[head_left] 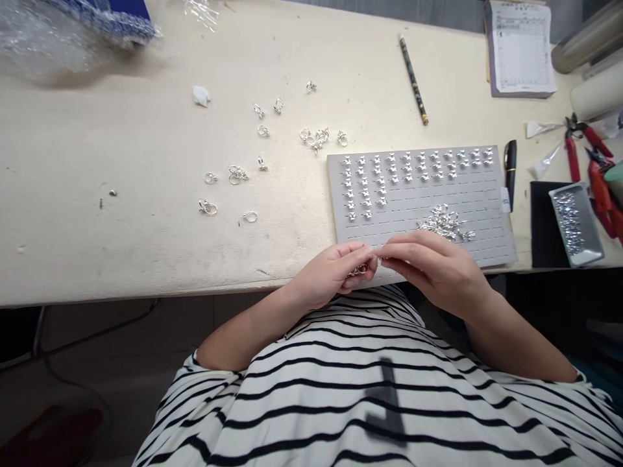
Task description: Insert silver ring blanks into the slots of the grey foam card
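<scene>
Centrally, my left hand (328, 275) is curled almost shut, its fingers wrapped under a small silver ring (360, 269) held low at the table's edge. My right hand (433, 269) is nearly closed too, its fingertips (384, 251) pinched in toward the ring from the right; whether they grip it is too small to tell. Both hands meet close to my body, which seems to steady such fine handling. Just ahead of my right hand lies a grey slotted board (487, 240), its slots apparently keeping the silver charms (389, 172) in separate rows, with a loose heap (442, 224) near the board's lower edge, within easy reach. Farther ahead of my left hand, loose rings (233, 174) lie scattered on the table (146, 253). Beyond my right hand, a metal tray (577, 224) of small silver parts sits on a black mat (541, 227), beside red-handled pliers (581, 146) and a black pen (510, 172); a pencil (413, 81) and paper forms (520, 48) lie farther off.
</scene>
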The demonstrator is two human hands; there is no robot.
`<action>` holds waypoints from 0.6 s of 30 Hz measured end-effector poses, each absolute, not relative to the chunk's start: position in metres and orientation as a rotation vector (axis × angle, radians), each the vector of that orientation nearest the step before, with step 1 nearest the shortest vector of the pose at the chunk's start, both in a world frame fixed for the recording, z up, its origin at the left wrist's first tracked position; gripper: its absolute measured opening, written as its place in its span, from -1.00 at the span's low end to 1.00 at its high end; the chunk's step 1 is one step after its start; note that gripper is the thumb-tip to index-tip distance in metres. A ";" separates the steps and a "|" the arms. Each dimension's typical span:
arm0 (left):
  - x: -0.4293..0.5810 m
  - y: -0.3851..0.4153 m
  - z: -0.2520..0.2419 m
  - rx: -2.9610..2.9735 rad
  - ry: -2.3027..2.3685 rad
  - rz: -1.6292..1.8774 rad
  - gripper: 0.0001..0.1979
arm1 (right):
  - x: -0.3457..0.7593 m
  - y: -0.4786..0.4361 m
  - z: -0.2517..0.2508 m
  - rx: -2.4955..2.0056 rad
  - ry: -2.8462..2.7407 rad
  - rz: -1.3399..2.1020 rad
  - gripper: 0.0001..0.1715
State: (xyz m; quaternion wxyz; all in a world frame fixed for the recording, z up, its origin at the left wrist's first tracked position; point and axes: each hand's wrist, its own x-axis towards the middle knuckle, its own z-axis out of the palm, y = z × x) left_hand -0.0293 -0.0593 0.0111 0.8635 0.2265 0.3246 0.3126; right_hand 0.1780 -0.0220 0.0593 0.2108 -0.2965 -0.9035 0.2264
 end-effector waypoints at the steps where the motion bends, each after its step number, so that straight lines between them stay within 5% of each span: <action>1: -0.029 -0.060 0.011 0.474 0.689 0.668 -0.61 | 0.178 -0.019 0.056 -0.858 -2.466 0.585 -0.70; 6: -0.031 -0.060 0.012 0.436 0.725 0.696 -0.58 | 0.181 0.003 0.033 -1.192 -2.291 0.355 -0.80; 12: -0.030 -0.057 0.010 0.318 0.721 0.715 -0.74 | 0.180 0.009 0.015 -1.348 -2.316 0.375 -0.86; 18: -0.029 -0.057 0.004 0.205 0.599 0.788 -0.68 | 0.176 0.008 0.011 -1.402 -2.278 0.480 -0.87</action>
